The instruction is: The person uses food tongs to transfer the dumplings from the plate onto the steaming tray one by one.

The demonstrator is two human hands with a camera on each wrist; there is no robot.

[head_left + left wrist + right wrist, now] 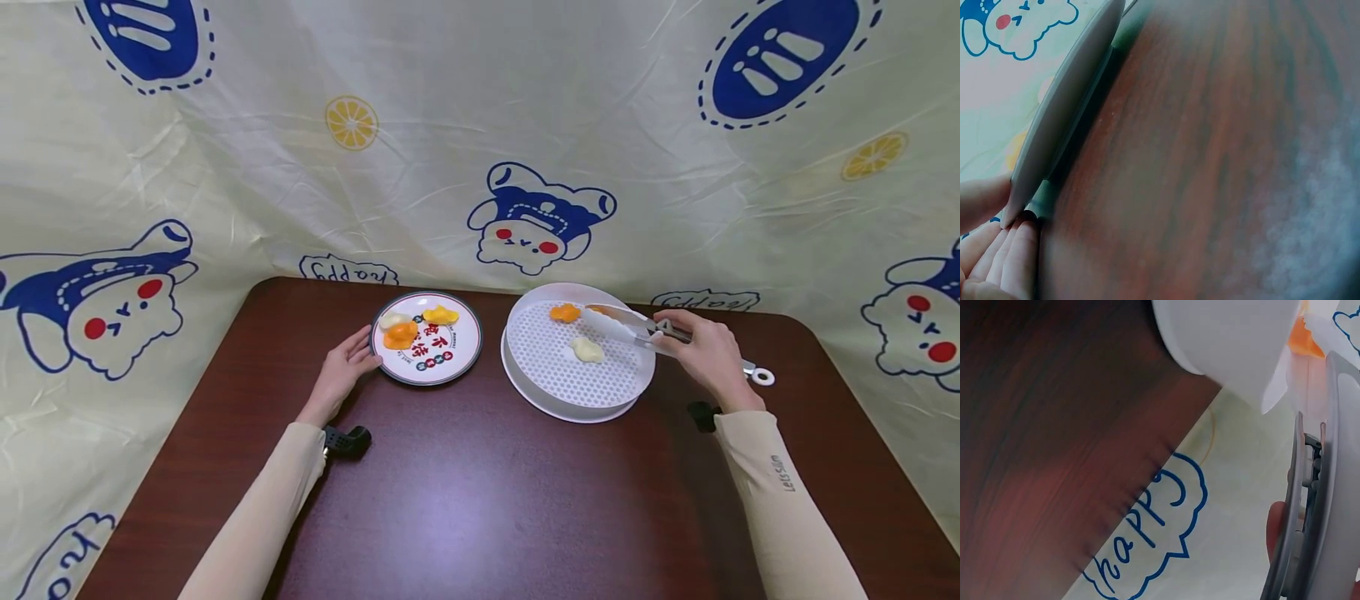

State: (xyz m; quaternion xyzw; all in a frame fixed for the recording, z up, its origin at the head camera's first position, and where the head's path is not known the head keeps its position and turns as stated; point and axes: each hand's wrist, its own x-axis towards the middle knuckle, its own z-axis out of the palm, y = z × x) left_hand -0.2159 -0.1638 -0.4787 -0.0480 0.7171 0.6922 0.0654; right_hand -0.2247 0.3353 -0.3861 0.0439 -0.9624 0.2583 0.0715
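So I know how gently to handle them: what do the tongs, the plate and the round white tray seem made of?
Tongs: handles probably metal, from their smooth silvery-grey look; the whitish tips may be plastic or silicone.
Plate: ceramic or melamine, unclear which; smooth white, printed, with a dark-lined rim.
Tray: likely plastic; plain white, rather dull, with an evenly dotted floor.

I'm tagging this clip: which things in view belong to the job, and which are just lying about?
Part of the job:
tongs, gripped by the right hand
round white tray, bearing orange and pale pieces
plate with food-like bits, its rim held by the left hand

Just surroundings:
table
printed cloth
black wrist devices
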